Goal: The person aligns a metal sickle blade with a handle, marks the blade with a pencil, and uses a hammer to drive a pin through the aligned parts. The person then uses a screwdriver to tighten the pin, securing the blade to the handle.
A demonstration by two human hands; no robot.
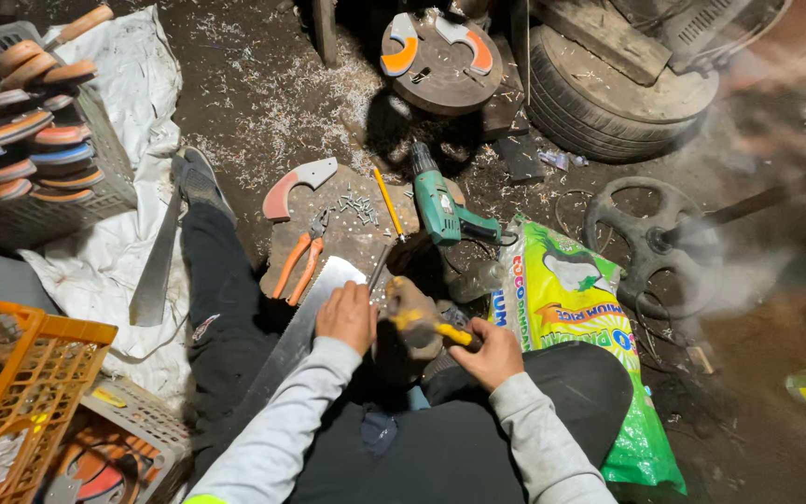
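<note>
Grimy workshop floor covered in shavings. Left hand (347, 317) presses flat on a saw blade (305, 322) at the stone slab's (328, 245) near edge; right hand (489, 353) grips a yellow-handled hammer (417, 313) just beside it.

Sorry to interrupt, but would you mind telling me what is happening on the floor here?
A person sits on the ground. The left hand presses a flat metal blade onto a work block, while the right hand grips a yellow-handled hammer with its head just beside the left hand. Orange pliers, loose nails, a green drill and an orange-and-grey handle piece lie in front of them.
</note>
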